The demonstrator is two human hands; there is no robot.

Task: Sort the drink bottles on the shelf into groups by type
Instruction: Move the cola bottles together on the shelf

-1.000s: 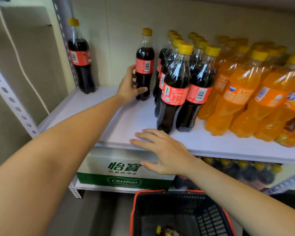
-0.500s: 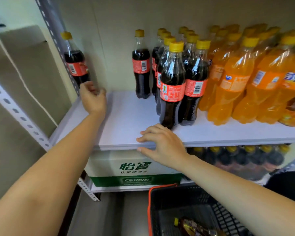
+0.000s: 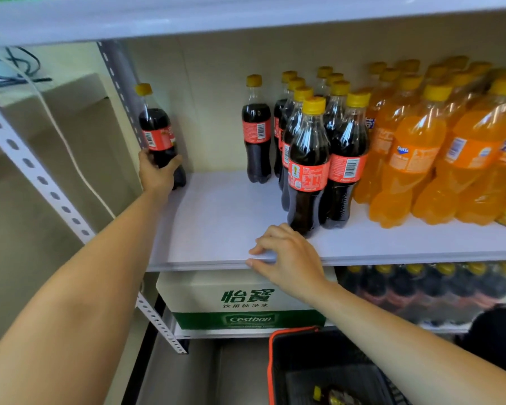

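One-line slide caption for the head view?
Left hand grips a lone cola bottle at the left end of the shelf; right hand holds its front edge.

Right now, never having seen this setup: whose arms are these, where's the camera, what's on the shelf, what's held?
No machine here: a person works with bare hands. The single picture comes from a wide-angle camera worn on their head, looking forward and down.

The left hand grips a lone cola bottle at the far left of the white shelf, low on its body. The right hand holds the shelf's front edge, fingers curled over it.

On the shelf, a cola cluster stands in the middle, with a single cola bottle just left of it, apart. Orange soda bottles fill the right.

Below sit a water carton, more dark bottles and a black basket with a red rim.
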